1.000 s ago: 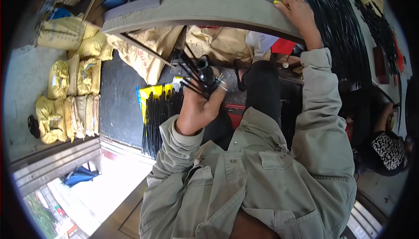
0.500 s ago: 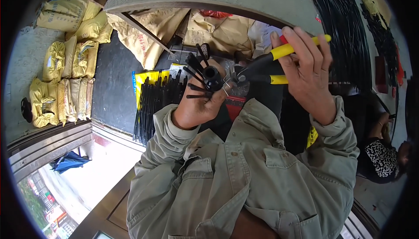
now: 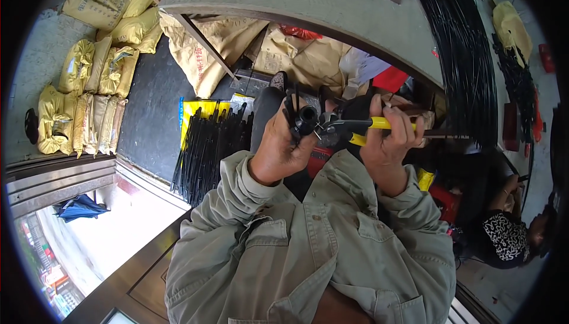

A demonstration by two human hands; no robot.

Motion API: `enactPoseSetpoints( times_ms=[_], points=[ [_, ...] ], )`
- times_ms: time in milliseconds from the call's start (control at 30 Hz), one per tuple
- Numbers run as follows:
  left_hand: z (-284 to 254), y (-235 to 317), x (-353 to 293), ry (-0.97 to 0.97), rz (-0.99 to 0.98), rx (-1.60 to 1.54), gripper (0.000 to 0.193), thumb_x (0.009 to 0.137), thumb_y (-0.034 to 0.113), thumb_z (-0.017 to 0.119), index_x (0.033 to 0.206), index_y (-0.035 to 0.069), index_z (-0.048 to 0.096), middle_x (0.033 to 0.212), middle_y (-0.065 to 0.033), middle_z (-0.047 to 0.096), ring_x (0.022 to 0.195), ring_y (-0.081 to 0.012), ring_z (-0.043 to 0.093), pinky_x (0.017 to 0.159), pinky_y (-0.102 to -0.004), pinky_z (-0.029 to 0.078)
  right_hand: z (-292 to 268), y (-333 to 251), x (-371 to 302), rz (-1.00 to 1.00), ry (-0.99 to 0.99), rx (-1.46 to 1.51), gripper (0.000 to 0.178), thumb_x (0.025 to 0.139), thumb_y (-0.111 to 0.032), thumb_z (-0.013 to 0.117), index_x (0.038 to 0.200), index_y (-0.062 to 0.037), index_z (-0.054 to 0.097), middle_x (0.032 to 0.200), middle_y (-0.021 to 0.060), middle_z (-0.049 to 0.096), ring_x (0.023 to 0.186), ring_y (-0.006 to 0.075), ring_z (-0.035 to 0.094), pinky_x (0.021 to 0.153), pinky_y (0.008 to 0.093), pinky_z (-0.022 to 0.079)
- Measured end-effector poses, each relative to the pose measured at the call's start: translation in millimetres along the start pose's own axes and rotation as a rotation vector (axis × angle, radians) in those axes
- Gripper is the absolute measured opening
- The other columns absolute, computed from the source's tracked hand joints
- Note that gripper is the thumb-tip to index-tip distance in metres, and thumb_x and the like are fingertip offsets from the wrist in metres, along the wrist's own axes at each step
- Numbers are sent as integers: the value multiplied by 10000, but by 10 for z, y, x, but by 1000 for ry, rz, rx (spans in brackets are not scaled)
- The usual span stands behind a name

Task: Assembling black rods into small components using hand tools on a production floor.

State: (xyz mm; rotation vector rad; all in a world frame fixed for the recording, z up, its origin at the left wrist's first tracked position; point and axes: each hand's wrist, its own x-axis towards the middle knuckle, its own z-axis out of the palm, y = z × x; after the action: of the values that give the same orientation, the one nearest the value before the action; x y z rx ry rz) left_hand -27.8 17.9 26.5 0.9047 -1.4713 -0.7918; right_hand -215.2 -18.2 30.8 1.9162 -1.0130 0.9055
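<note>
Moved since half a second ago: one right hand, drawn nearer its partner, with yellow-handled pliers whose handles stand closer together than before (a second ago the tool was up on the bench).

Item, right hand: fingers curled round the handles, tool head pointing toward the left hand.

Item, left hand: closed about a black tubular piece, its round mouth facing up, held in front of the wearer's chest; thin black rods stand up beside it.

Item, silvery wire ends: thin, jutting from the piece's right side. The pliers' jaws are right at them; whether they grip, I cannot tell from where I stand.

Item, a sheaf of black rods, left of the wearer, leaning over a yellow bag.

Item, long black strands, hanging off the bench's right end.

Item, yellow sacks, stacked far left.

Item, one person in a patterned black top, at far right
</note>
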Motion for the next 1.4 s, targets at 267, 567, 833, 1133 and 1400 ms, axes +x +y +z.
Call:
enactPoseSetpoints(
  times_ms=[267, 567, 833, 1133, 1400],
  points=[
    [-73, 127, 33, -120, -27, 47, 327, 708, -35, 535, 1023, 9, 463, 856, -156, 540, 720, -309, 575, 653, -314, 452, -399, 544, 485, -261, -657, 624, 186, 762, -2, 611, 930, -20, 533, 947, 116, 514, 814, 241, 541, 694, 346, 442],
    [-186, 81, 217, -644, 137, -259, 505, 652, 96, 749, 1097, 21, 522, 949, -112, 611, 818, -255, 618, 706, -305, 477, -550, 833, 656, 202, -1554, 1346, 415, 725, -28, 659, 1082, -17, 446, 954, 130, 574, 836, 237, 587, 685, 310, 469],
    [-137, 99, 153, -411, 27, -126, 503, 613, 139, 776, 1050, 28, 554, 998, -102, 614, 845, -219, 616, 720, -289, 485, -602, 731, 452, -128, -953, 835, 471, 742, -60, 672, 1125, -4, 403, 972, 118, 587, 855, 204, 595, 683, 287, 474],
    [-150, 51, 205, -462, 39, -191, 516, 619, 144, 772, 1068, 20, 549, 1026, -104, 605, 831, -221, 615, 718, -283, 481, -586, 794, 538, 71, -1138, 1300, 470, 773, -69, 639, 1163, 19, 393, 1030, 134, 559, 860, 193, 593, 687, 301, 481],
    [-154, -1, 264, -602, 89, -277, 528, 605, 149, 783, 1058, 8, 551, 1017, -107, 607, 818, -212, 612, 715, -280, 479, -435, 970, 617, 131, -1340, 1365, 487, 700, -61, 658, 1135, -3, 445, 1001, 133, 530, 856, 234, 578, 706, 338, 477]
  ],
)
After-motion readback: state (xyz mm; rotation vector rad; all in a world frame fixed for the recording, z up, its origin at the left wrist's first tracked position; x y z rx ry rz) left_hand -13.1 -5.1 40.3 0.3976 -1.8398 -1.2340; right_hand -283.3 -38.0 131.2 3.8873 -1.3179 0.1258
